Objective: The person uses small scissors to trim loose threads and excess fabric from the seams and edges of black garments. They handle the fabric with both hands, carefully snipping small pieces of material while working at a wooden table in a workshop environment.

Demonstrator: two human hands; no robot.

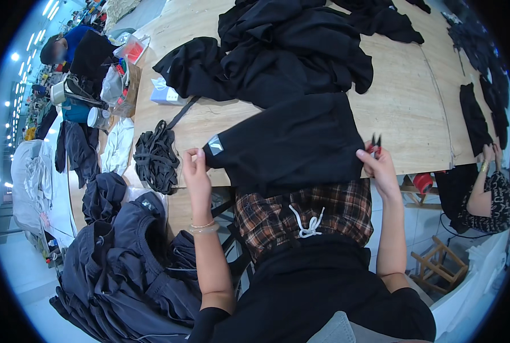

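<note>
A black garment piece [289, 146] is stretched out between my hands, across the table's front edge and above my lap. My left hand [196, 166] pinches its narrow left end, beside a small silver-grey patch [215, 145]. At the wider right end, the thumb and fingers of my right hand [382, 170] grip the fabric's edge. Tucked in that same hand are thread snips [375, 146] with red handles, their dark points facing away from me.
Black garments [289, 51] are heaped on the wooden table [403, 114]. Left lie a bundle of dark strips [156, 160], a tissue box [166, 94] and a pile of dark garments [123, 268]. A co-worker's hands [488, 153] handle black fabric at right, near a wooden stool [439, 266].
</note>
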